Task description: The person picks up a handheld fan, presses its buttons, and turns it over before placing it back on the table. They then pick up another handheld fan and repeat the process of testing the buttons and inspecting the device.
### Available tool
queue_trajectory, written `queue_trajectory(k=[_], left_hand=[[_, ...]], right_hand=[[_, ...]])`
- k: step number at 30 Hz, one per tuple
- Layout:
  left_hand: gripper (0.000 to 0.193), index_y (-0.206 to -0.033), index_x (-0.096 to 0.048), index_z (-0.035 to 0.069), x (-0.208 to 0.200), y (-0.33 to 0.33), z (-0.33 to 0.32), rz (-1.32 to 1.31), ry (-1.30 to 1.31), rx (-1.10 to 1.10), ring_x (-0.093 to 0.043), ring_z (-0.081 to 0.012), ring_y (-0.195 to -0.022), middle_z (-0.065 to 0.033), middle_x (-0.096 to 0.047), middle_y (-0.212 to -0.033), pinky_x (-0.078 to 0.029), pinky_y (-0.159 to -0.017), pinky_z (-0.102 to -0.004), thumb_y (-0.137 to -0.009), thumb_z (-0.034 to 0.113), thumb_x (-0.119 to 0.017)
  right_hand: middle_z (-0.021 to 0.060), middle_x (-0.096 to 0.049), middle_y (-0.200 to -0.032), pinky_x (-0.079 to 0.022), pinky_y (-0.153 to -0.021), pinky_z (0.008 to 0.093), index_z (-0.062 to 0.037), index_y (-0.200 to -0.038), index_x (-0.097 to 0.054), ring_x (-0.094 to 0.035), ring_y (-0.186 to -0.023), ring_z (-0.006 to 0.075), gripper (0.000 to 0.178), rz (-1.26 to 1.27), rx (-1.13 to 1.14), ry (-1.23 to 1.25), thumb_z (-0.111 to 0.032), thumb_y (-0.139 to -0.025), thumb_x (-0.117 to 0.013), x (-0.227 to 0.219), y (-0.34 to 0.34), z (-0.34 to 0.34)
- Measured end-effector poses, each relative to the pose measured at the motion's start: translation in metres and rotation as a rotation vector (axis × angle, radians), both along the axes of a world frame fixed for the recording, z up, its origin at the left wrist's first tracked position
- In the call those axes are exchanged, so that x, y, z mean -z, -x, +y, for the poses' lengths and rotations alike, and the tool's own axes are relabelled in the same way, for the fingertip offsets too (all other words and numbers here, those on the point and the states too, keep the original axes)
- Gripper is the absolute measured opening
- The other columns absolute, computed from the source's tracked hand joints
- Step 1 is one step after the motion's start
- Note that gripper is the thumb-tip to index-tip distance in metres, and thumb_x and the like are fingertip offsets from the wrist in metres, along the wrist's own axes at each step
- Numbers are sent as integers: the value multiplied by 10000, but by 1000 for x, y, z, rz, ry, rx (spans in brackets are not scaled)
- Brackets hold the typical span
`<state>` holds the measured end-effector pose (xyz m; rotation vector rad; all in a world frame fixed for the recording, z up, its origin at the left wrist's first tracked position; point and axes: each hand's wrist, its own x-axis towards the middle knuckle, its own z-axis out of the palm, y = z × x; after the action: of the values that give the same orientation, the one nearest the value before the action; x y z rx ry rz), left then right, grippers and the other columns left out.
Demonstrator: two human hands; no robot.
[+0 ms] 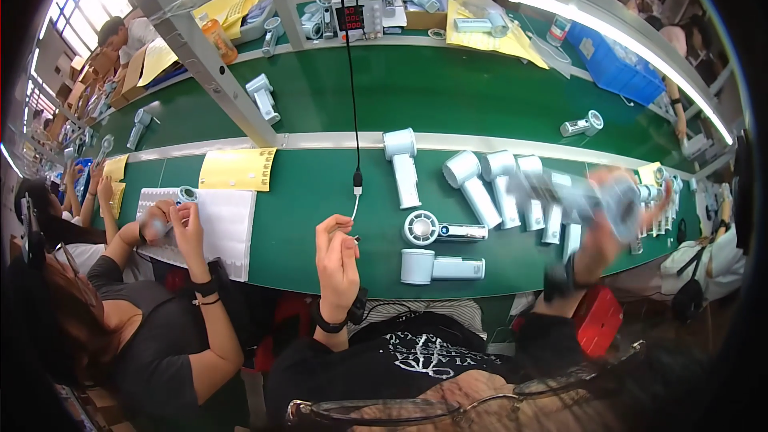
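Eyeglasses, 6 o'clock. Left hand, 7 o'clock: fingertips pinching white cable, seemingly to steady its end. Right hand, 3 o'clock, blurred at portable fan; fingers: cannot tell.

a head-worn fisheye looks down and forward, glasses at the bottom edge, green bench close mid-frame.

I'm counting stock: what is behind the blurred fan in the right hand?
Behind the blurred fan in the right hand, light-blue fan handles show below its left end, on the green table. The blurred fan covers the rest, so their number is uncertain.
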<state>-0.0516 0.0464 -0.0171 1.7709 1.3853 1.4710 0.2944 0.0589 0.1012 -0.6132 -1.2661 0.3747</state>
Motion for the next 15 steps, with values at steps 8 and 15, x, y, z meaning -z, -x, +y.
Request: queue_trajectory(k=[8, 15], left_hand=[[288, -837, -542, -91, -11, 2, -13, -33, -4, 14, -554, -213, -896, -149, -503, -1137, -429, -615, -256, -979, 115, -400], [293, -837, -543, -91, -9, 9, -15, 46, -52, -31, -549, -191, -871, -149, -518, -1118, -425, -608, -250, -983, 112, -391]], right_hand=[[154, -623, -977, -505, -640, 270, 84, -1133, -529, -619, -814, 180, 752, -367, -122, 1049, -441, -666, -797, 73, -26, 257], [215, -647, -958, -524, -642, 348, 67, -927, -635, -631, -766, 315, 585, -922, 623, 1024, -467, -717, -747, 144, -44, 345]])
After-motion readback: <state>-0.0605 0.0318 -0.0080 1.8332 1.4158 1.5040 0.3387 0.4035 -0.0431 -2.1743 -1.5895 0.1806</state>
